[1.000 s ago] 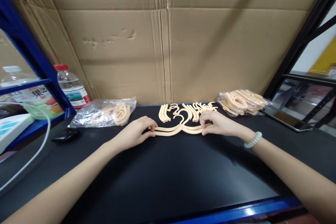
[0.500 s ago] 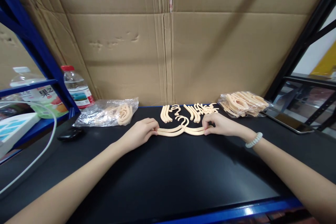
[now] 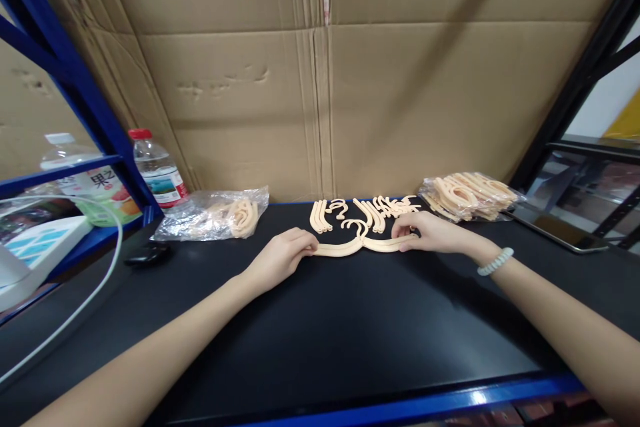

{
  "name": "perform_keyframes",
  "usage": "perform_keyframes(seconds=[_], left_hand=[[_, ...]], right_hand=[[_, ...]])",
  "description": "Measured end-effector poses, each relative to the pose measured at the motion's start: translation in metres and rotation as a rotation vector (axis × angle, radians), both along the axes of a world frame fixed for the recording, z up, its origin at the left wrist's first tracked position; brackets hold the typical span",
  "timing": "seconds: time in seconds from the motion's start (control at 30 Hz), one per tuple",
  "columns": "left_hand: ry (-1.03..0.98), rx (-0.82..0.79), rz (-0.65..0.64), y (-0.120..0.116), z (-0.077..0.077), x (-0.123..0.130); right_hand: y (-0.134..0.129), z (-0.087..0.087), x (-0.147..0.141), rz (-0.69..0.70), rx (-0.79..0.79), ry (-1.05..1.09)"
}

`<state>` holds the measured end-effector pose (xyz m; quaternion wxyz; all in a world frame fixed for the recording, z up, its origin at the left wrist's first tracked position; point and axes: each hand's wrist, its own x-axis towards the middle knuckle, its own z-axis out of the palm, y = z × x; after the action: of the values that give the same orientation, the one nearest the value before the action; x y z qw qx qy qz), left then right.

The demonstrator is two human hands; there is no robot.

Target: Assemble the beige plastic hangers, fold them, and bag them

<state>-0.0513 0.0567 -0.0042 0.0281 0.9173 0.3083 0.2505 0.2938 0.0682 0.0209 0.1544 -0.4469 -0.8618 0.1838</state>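
Two beige clothes hangers (image 3: 340, 250) lie close together on the black table, their hooks (image 3: 357, 225) pointing to the far side. My left hand (image 3: 287, 255) pinches the left ends of their arms between thumb and fingers. At the other side, my right hand (image 3: 427, 232) is closed around the right ends, with a bit of an arm tip showing by the thumb. Just beyond the hangers lie loose curved hanger arms (image 3: 320, 217) in a row and a small pile of loose hooks (image 3: 397, 205).
A clear bag of beige parts (image 3: 215, 213) lies at left, another bag of hangers (image 3: 465, 197) at right beside a phone-like flat device (image 3: 555, 230). A black mouse (image 3: 147, 255), a red-capped bottle (image 3: 157, 170) and a white cable (image 3: 113, 260) are on the left. Cardboard (image 3: 240, 93) stands behind.
The two hangers have come closer together, the gap between their arms now nearly gone. Both hands keep hold of the ends. The whole view has shifted slightly.
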Motion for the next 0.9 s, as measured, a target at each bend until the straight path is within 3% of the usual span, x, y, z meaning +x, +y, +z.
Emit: perform_keyframes(seconds=[0.5,0.7,0.8,0.9], left_hand=[[0.039,0.033,0.075,-0.008,0.006,0.002],[-0.044,0.026,0.098,-0.009,0.008,0.004],[-0.114,0.042,0.116,-0.019,0.023,0.013],[-0.241,0.097,0.057,-0.053,0.048,0.024]], right_hand=[[-0.001,0.0,-0.003,0.03,0.005,-0.006],[-0.001,0.002,-0.002,0.034,0.021,-0.042],[0.001,0.001,-0.001,0.053,0.022,-0.042],[0.001,0.0,-0.001,0.028,0.064,-0.045]])
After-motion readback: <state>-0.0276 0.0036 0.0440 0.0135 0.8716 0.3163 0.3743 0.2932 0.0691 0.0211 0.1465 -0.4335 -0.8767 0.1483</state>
